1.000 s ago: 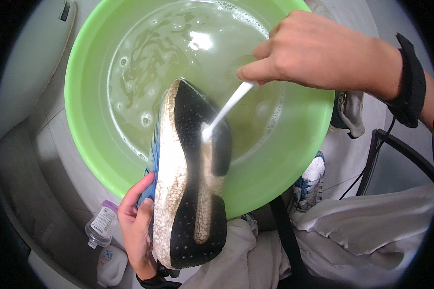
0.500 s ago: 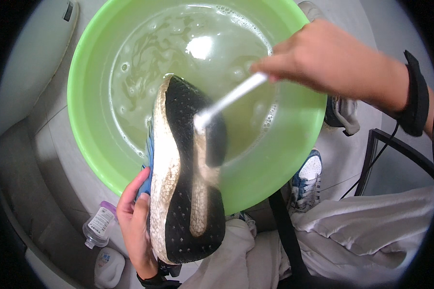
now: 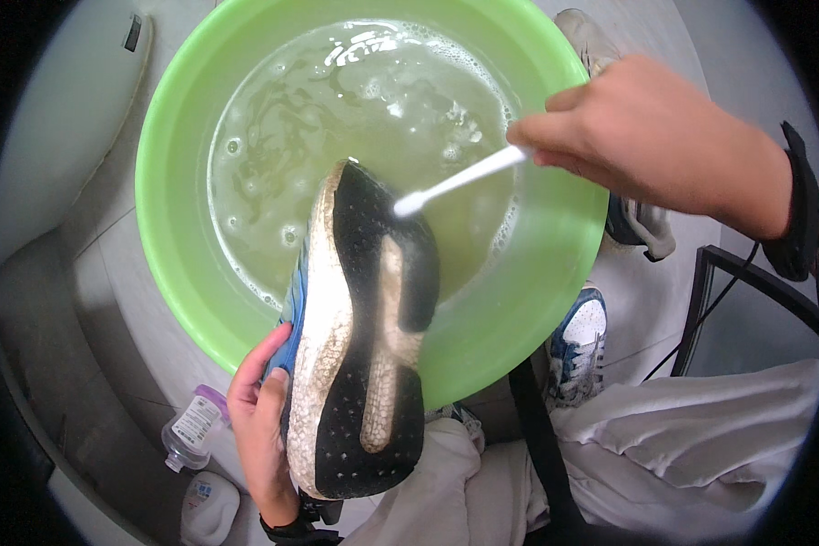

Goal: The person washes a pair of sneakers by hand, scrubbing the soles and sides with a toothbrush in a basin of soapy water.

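A blue shoe (image 3: pixel 323 318) is tilted over the basin's near rim, its sole facing up. The sole has black studded rubber and a dirty cream midsole. My left hand (image 3: pixel 262 414) grips the shoe's left side by the heel, thumb and fingers on the blue upper. In my right hand (image 3: pixel 642 141) is a slim white toothbrush (image 3: pixel 464 176), pinched by its handle. Its head is at the upper right of the sole, near the toe; whether it touches the rubber is unclear. The green basin (image 3: pixel 166 205) holds cloudy, soapy water (image 3: pixel 300 100) beneath the toe.
At lower left, a clear bottle with a purple part (image 3: pixel 191 428) stands near a white bottle (image 3: pixel 211 510). A blue-and-white shoe (image 3: pixel 581 332) is at the basin's right. Other shoes (image 3: pixel 648 226) lie beyond it. A dark-framed panel (image 3: pixel 755 314) borders the right side.
The toothbrush head has moved right and slightly up across the sole, from its middle toward the toe's edge. My right hand has shifted right, and the shoe's toe has tipped slightly right.
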`<move>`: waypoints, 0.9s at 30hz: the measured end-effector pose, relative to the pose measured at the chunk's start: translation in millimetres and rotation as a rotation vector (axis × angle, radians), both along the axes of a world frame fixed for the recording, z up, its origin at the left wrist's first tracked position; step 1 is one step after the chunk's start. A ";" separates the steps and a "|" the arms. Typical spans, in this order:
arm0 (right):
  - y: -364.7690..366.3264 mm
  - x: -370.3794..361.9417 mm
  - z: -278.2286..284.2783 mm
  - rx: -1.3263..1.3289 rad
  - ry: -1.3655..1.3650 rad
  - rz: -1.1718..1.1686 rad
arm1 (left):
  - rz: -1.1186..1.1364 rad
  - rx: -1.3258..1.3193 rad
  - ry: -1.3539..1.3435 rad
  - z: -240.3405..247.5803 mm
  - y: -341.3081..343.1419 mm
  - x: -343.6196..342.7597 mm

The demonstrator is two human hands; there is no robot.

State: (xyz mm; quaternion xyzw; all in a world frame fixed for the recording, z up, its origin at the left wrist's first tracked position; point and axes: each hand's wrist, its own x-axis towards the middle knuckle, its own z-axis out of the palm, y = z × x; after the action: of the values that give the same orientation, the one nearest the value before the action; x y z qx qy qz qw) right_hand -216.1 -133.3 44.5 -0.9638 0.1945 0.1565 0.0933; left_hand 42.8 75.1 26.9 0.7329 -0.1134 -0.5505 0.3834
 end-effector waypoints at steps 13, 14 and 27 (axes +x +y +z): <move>14.6 -4.2 -18.0 0.087 -0.211 0.032 | -0.006 -0.012 -0.007 -2.2 0.1 1.5; 15.6 -5.9 -18.5 0.163 -0.220 -0.005 | -0.007 -0.012 -0.007 -2.8 0.6 1.1; 14.4 5.8 13.7 0.489 0.043 -0.470 | 0.043 -0.036 -0.108 -4.1 1.0 -8.5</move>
State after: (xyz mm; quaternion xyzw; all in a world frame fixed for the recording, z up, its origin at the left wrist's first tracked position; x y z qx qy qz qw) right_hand -210.3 -118.9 58.1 -0.8382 0.3698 0.1930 0.3512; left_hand 34.3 76.1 22.7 0.7568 -0.1278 -0.4995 0.4017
